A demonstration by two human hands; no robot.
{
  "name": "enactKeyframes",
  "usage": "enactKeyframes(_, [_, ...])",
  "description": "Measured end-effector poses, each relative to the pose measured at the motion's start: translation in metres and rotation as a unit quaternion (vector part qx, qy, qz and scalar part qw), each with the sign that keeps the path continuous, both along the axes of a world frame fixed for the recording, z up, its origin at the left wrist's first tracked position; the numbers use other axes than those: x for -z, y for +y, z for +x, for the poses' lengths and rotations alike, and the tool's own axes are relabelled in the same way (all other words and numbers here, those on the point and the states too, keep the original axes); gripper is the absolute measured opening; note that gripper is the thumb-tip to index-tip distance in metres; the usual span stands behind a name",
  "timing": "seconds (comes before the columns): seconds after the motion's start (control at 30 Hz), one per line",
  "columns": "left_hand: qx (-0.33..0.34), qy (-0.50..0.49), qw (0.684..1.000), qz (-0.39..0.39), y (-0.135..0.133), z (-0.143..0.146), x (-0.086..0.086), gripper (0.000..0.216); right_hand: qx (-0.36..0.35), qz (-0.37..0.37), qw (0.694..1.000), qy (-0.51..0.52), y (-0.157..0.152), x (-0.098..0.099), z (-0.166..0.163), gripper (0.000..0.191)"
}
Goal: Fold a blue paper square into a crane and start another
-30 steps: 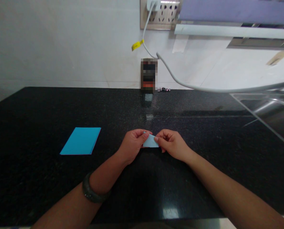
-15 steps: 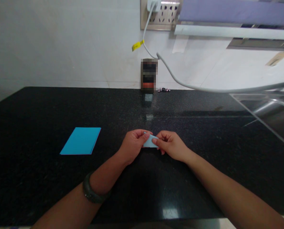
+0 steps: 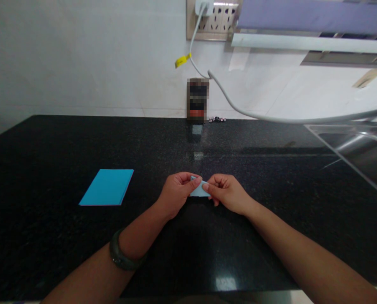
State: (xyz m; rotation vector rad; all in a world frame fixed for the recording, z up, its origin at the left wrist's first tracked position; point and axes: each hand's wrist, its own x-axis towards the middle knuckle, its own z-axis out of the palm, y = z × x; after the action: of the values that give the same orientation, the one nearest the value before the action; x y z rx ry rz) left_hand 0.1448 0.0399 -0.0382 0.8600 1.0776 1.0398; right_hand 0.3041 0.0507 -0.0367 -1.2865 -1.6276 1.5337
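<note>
A small folded piece of pale blue paper [image 3: 199, 191] is pinched between my two hands, just above or on the black countertop [image 3: 188, 240]. My left hand [image 3: 179, 192] closes on its left side, thumb lying across the top. At the other side my right hand [image 3: 228, 193] grips the right corner between thumb and curled fingers. The fingers cover much of the paper, so its full shape is hidden. Off to the left lies a neat stack of bright blue square paper [image 3: 107, 187], touched by neither hand.
A phone-like object [image 3: 197, 100], blurred out, leans on the wall at the back, beside a small beaded item [image 3: 218, 119]. A grey cable [image 3: 254, 116] runs from the wall socket [image 3: 221, 19] to the right. The metal sink [image 3: 365, 147] is at the right.
My left thumb has slid slightly to the right across the paper, closer to the right thumb. Both hands keep their hold; the blue stack has stayed put.
</note>
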Motion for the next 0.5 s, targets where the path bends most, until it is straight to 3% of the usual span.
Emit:
enactKeyframes(0.2, [-0.017, -0.029, 0.999, -0.038, 0.0011, 0.0006, -0.0038, 0.03, -0.017, -0.006, 1.0, 0.01, -0.0017, -0.0019, -0.0002, 0.029])
enactKeyframes(0.37, [-0.008, -0.053, 0.995, -0.08, 0.0033, -0.0001, -0.0066, 0.051, -0.021, -0.005, 1.0, -0.001, -0.0004, -0.0003, 0.0016, 0.029])
enactKeyframes(0.5, [0.01, -0.036, 0.998, -0.051, 0.0028, -0.001, -0.0022, 0.034, -0.016, -0.003, 1.0, -0.006, 0.0009, 0.0024, 0.0008, 0.03])
